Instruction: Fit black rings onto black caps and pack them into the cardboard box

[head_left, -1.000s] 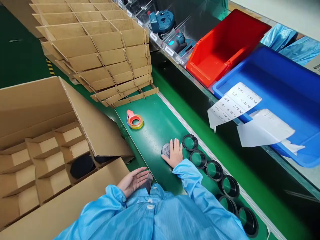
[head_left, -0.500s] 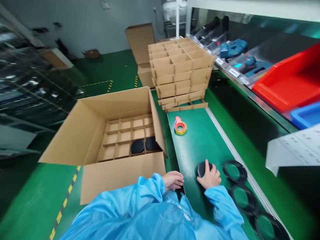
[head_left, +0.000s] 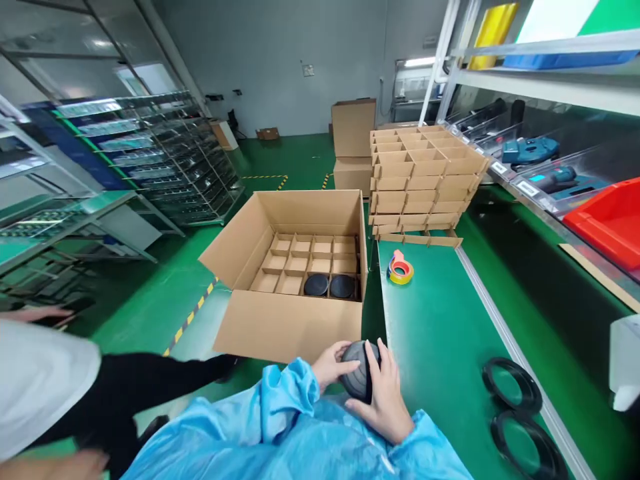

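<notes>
Between my two hands is a thick, round black piece (head_left: 356,380), held up off the bench near my body. My left hand (head_left: 331,367) grips its left side, and my right hand (head_left: 381,397) wraps its right side with the fingers over the top. What the piece is exactly cannot be made out. Just beyond stands an open cardboard box (head_left: 287,320) with a cardboard divider (head_left: 300,265) inside. Two similar round black pieces, one (head_left: 317,285) beside the other (head_left: 343,287), sit in neighbouring cells of the nearest row, toward the right.
On the green bench (head_left: 430,313) lie a tape dispenser (head_left: 401,270), black rings (head_left: 513,385) and a stack of cardboard dividers (head_left: 425,177). A shelf with a red bin (head_left: 610,220) runs along the right. Another person in black trousers (head_left: 145,387) is close on the left.
My right hand has lifted the round black piece off the bench and brought it left. My left hand has joined it. The view has turned left, and another person has come into sight.
</notes>
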The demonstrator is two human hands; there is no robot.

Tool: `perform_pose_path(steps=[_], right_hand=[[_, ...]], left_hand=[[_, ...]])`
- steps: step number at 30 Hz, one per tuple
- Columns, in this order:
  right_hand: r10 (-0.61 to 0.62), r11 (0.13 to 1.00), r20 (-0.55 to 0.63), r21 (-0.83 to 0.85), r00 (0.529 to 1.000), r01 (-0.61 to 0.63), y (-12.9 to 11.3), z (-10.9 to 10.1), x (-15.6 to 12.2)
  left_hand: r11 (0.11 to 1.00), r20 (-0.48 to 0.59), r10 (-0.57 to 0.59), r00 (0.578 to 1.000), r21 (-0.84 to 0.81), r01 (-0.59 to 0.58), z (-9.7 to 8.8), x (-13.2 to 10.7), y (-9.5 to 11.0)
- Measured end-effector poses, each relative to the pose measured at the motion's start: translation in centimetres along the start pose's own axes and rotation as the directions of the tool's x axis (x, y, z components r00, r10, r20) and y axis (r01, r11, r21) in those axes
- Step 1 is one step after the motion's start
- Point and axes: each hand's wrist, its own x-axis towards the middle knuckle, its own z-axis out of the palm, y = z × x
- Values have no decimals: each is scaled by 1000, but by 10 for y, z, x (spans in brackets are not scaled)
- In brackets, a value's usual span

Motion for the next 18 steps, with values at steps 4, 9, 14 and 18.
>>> perform_pose_path(steps=[4,9,14,18], right_hand=[[111,992,-92,71,990,-105,20,31,-12],[403,915,-32,26,914,-403,88,102,-59],[615,771,-33,-186,788,-609,138,137,-84],[608,681,-157,-401,778,-613,137,145,-84]], left_hand=[[992,-183,19,983,-122,-42,-53,-20,8],[979,-320,46,946,-174,-106,-111,7,43],[993,-343,38,939,-95,-75,-137,103,92],[995,-420,39,906,102,4,-141,204,134]])
